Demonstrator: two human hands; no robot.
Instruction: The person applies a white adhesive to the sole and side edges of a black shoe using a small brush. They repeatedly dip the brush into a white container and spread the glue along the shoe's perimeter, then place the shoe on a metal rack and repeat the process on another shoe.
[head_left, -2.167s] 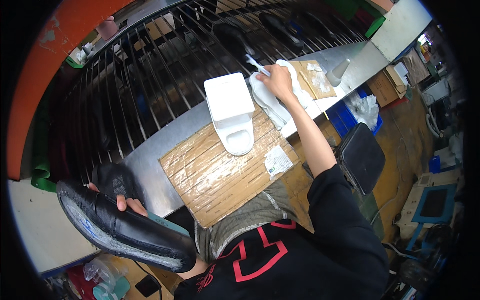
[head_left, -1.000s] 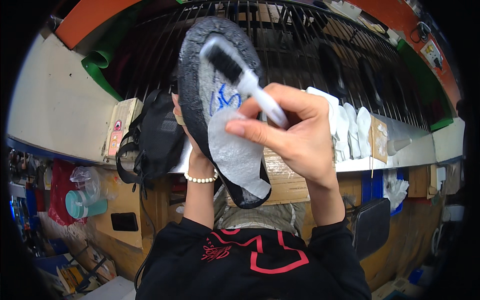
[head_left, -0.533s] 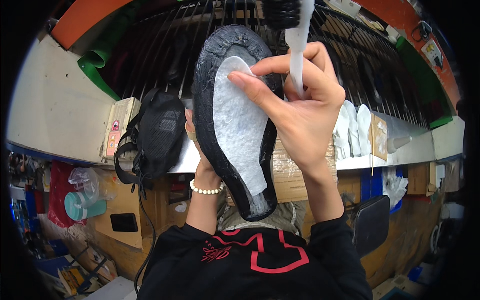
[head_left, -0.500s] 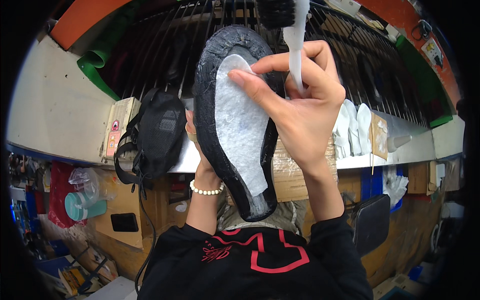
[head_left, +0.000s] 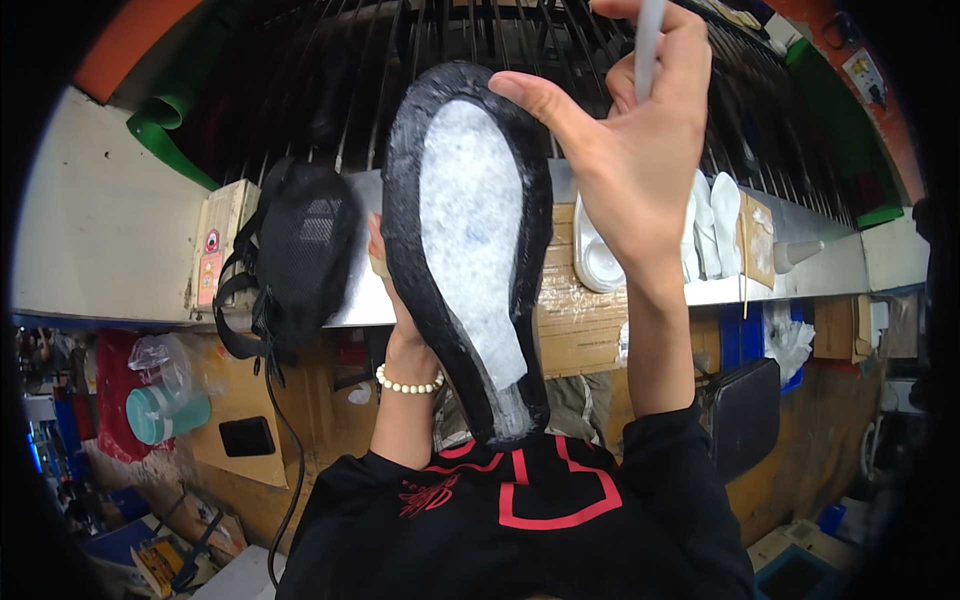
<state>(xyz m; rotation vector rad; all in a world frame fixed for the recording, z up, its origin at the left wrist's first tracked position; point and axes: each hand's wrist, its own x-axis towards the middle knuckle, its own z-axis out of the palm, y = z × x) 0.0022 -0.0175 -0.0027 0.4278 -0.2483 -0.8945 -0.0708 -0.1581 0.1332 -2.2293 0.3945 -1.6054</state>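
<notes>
A black shoe [head_left: 402,200] is held up in front of me, underside facing me, its wide toe end away from me. Along its middle lies a white fibrous pad [head_left: 472,220], flat inside the black border. My left hand [head_left: 400,315] grips the shoe from behind on its left side; most of its fingers are hidden. Raised at the upper right, my right hand [head_left: 635,165] has its fingers curled round the white handle of a brush [head_left: 649,45]; the bristles are out of view. Its thumb stretches out to the toe's right edge.
Beyond the shoe runs a rack of dark bars [head_left: 590,60]. A black mesh bag [head_left: 308,240] lies on the metal ledge at left. On the right are a white dish [head_left: 600,268], several white sole-shaped pieces [head_left: 724,220] and a cone-tipped nozzle [head_left: 800,252]. Cardboard [head_left: 580,335] lies below.
My right hand has moved up and right with the brush, its fingers off the pad's tip. The pad's toe end, raised before, now lies flat. The white dish has come into view.
</notes>
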